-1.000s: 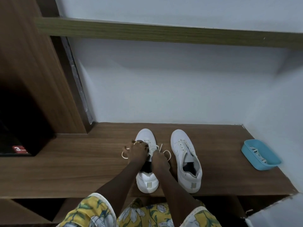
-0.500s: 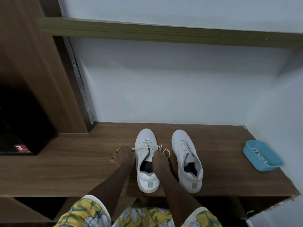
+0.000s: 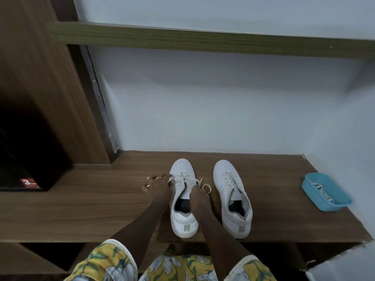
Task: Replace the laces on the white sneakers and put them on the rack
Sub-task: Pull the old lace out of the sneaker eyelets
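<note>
Count: 2 white sneakers, 2 hands, 1 blue tray, 1 upper shelf. Both sneakers stand side by side on the wooden surface [image 3: 91,209], toes to the wall, heels near the front edge. The first sneaker [image 3: 182,169] has its heel almost on that edge; the second sneaker [image 3: 225,171] is just beside it with a narrow gap between them. Cream lace [image 3: 185,180] crosses the first sneaker's eyelets. Left hand [image 3: 159,187] sits against that shoe's left side, fingers curled with lace looped round them. Right hand [image 3: 197,192] lies over the right side of the shoe's opening, pinching a lace loop that sticks out toward the second sneaker. The second sneaker is laced too, and neither hand touches it. Blue tray [image 3: 310,187] is at the surface's right end, well apart from the shoes and close to the side wall, with light cords in it — too small to tell more. Open room: a wide bare stretch from the left hand to the cabinet panel [image 3: 40,98], a bare band between toes and back wall [image 3: 203,108], and a bare stretch between second sneaker and tray. Shelf [image 3: 203,40] runs overhead along the wall.
</note>
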Action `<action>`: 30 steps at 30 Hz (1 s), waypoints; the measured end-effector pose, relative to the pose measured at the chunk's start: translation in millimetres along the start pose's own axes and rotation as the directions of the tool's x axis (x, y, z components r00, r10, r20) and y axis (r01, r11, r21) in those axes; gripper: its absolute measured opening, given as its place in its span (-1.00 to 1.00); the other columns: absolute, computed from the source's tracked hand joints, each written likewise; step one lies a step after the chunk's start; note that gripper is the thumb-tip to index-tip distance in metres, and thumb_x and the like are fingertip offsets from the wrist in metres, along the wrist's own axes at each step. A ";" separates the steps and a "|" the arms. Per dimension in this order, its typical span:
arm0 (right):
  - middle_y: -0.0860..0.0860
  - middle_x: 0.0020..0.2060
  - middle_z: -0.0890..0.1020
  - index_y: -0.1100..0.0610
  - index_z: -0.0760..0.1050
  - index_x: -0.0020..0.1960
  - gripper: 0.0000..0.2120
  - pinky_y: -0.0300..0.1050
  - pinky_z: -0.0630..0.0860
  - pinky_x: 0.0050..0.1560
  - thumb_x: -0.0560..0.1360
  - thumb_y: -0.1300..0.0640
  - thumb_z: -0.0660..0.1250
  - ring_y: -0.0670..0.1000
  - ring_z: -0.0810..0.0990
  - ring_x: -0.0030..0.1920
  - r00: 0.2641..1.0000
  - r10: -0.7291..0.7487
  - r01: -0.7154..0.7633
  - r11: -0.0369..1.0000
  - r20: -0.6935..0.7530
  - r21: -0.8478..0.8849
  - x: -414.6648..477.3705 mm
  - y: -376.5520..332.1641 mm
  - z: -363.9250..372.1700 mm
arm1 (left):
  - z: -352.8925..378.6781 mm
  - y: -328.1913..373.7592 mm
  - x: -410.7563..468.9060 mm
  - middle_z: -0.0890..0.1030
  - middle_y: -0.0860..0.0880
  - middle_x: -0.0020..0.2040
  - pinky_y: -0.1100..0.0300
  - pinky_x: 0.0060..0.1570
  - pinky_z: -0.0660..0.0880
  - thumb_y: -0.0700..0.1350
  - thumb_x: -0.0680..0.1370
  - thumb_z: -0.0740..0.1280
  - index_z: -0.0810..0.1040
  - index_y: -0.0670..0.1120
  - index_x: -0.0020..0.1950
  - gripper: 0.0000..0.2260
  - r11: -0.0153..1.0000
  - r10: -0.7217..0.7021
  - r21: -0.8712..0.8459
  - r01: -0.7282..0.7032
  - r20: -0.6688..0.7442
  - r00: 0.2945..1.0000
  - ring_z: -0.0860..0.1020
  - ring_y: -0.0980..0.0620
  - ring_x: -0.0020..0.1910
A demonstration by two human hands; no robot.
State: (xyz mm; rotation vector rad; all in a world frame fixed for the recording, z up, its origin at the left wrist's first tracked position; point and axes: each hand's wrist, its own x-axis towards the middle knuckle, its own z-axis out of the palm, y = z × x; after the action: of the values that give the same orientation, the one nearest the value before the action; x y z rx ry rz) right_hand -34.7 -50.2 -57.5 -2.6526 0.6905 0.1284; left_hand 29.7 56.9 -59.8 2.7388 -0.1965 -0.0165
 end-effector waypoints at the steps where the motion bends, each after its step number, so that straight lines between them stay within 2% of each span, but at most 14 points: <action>1: 0.15 0.21 0.54 0.24 0.38 0.28 -0.74 -0.14 0.49 0.12 0.63 0.28 0.06 0.09 0.55 0.20 1.000 0.002 -0.002 1.000 -0.001 0.005 0.1 0.0 0.1 | -0.1 4.5 -0.1 0.50 0.14 0.28 -0.09 0.28 0.12 0.08 0.61 0.15 0.50 0.16 0.26 -0.74 0.998 0.058 0.027 -0.058 0.020 0.998 0.24 -0.02 0.37; 4: 0.16 0.21 0.54 0.25 0.38 0.29 -0.73 -0.13 0.49 0.13 0.63 0.28 0.07 0.10 0.55 0.20 1.000 0.006 -0.006 1.000 0.004 0.008 0.0 -0.5 0.6 | -1.3 15.0 -2.8 0.50 0.20 0.27 -0.06 0.28 0.11 0.07 0.61 0.16 0.57 0.15 0.18 -0.76 0.987 0.135 0.081 -0.137 0.029 0.990 0.25 0.02 0.34; 11: 0.16 0.21 0.53 0.25 0.37 0.28 -0.74 -0.12 0.48 0.12 0.62 0.29 0.07 0.11 0.54 0.21 1.000 0.005 -0.005 1.000 0.003 0.006 0.4 0.3 2.0 | 0.0 14.4 -2.6 0.57 0.11 0.16 -0.09 0.28 0.15 0.04 0.60 0.15 0.59 0.07 0.14 -0.75 0.987 0.070 0.145 -0.067 -0.009 0.998 0.31 0.03 0.31; 17: 0.16 0.20 0.54 0.26 0.39 0.26 -0.74 -0.10 0.50 0.09 0.61 0.32 0.05 0.12 0.55 0.19 1.000 0.002 -0.002 1.000 0.003 0.014 0.7 0.9 2.8 | 7.5 -5.1 -2.2 0.59 0.02 0.11 -0.08 0.23 0.20 -0.01 0.60 0.15 0.57 0.00 0.08 -0.77 0.989 -0.145 0.030 0.147 -0.044 0.988 0.33 -0.04 0.28; 21: 0.17 0.20 0.54 0.26 0.37 0.28 -0.73 -0.11 0.50 0.10 0.62 0.30 0.05 0.12 0.56 0.19 1.000 0.006 -0.006 1.000 0.007 -0.001 0.4 0.2 2.0 | 10.3 -21.7 -0.4 0.62 -0.07 0.05 -0.05 0.24 0.21 -0.08 0.60 0.16 0.61 -0.12 0.03 -0.76 0.951 -0.310 -0.037 0.308 -0.115 0.944 0.40 -0.10 0.23; 24: 0.16 0.19 0.54 0.26 0.39 0.27 -0.73 -0.12 0.51 0.08 0.62 0.29 0.06 0.11 0.57 0.17 1.000 0.005 -0.005 1.000 -0.002 -0.009 -0.3 0.8 3.0 | 11.8 -34.4 2.1 0.60 -0.13 0.10 -0.06 0.29 0.21 -0.13 0.58 0.19 0.60 -0.16 0.06 -0.77 0.908 -0.419 -0.079 0.412 -0.110 0.902 0.42 -0.14 0.24; 26: 0.16 0.19 0.55 0.26 0.40 0.26 -0.74 -0.12 0.52 0.07 0.62 0.29 0.07 0.11 0.58 0.17 1.000 0.006 -0.007 1.000 -0.004 -0.010 -0.3 0.8 3.1 | 11.8 -39.0 2.4 0.59 -0.18 0.12 -0.06 0.30 0.25 -0.15 0.57 0.19 0.59 -0.21 0.09 -0.76 0.890 -0.453 -0.090 0.446 -0.087 0.887 0.44 -0.19 0.23; 30: 0.16 0.19 0.54 0.26 0.38 0.27 -0.72 -0.10 0.51 0.09 0.62 0.30 0.04 0.12 0.56 0.18 1.000 0.017 -0.017 1.000 0.001 0.001 0.1 0.2 1.9 | 12.6 -42.0 2.5 0.58 -0.23 0.11 -0.01 0.16 0.41 -0.16 0.58 0.19 0.57 -0.26 0.10 -0.75 0.885 -0.455 -0.141 0.444 -0.056 0.889 0.51 -0.22 0.15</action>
State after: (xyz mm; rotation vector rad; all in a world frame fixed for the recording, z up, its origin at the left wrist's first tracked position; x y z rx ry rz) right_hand -34.7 -49.6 -59.4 -2.6455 0.7127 0.1340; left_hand 37.3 90.1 -87.5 2.5898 0.4548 -0.0354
